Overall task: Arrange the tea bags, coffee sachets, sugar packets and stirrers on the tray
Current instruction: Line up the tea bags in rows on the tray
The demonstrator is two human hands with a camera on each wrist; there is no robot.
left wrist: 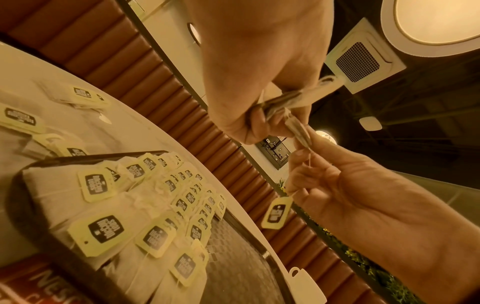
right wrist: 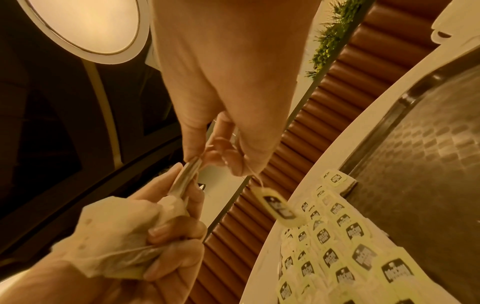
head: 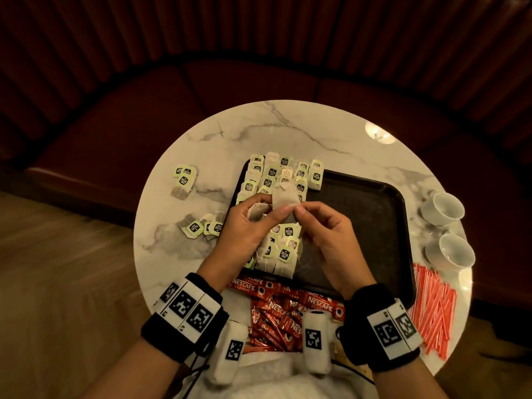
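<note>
On the far left of the round marble table (head: 302, 125), two little heaps of loose tea bags (head: 184, 180) lie beside the dark tray (head: 374, 214), not on it. The left part of the tray is covered with rows of tea bags (head: 276, 174), each with a pale green tag. Above those rows the left hand (head: 244, 231) is bunched around a few tea bags (right wrist: 116, 242) and also pinches one tea bag (head: 285, 198) held up in the air. The right hand (head: 325, 228) meets it there, with its thumb and finger pinching the same bag or its string; the view is too blurry to be sure which. That bag's green tag (left wrist: 276, 212) hangs down on its string under the right hand. The right part of the tray is bare. Red coffee sachets (head: 288, 309) lie in a pile at the near edge of the table, between the two wrists. Farther right, two white cups (head: 443, 208) stand by the tray, and a heap of thin red stirrers (head: 431, 306) lies just below them.
</note>
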